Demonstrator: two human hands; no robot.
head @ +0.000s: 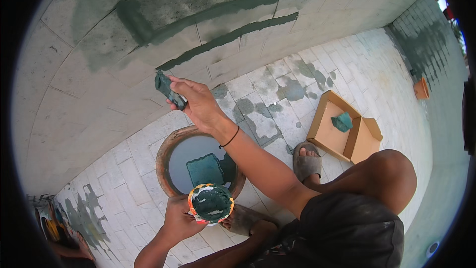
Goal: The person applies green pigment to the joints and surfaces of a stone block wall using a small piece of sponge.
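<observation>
Near the wall, my right hand (193, 98) grips a small block-like applicator (168, 89) coated in dark green paste. Its tip is at the lower left end of a dark green band (230, 37) on the pale tiled wall (148, 82); whether it touches is unclear. My left hand (182, 217) holds an open tub (210, 204) of thick dark green paste, its rim smeared with paste. Beyond the tub, a round clay-coloured basin (162, 163) holds cloudy water with a green square piece (205, 169) in it.
An open cardboard box (327, 137) with a green lump (341, 122) lies by my sandalled foot (307, 162). A terracotta pot (421, 88) stands by the far wall. Wet patches (292, 88) mark the tiled floor. Part of another person (70, 245) shows at the lower left.
</observation>
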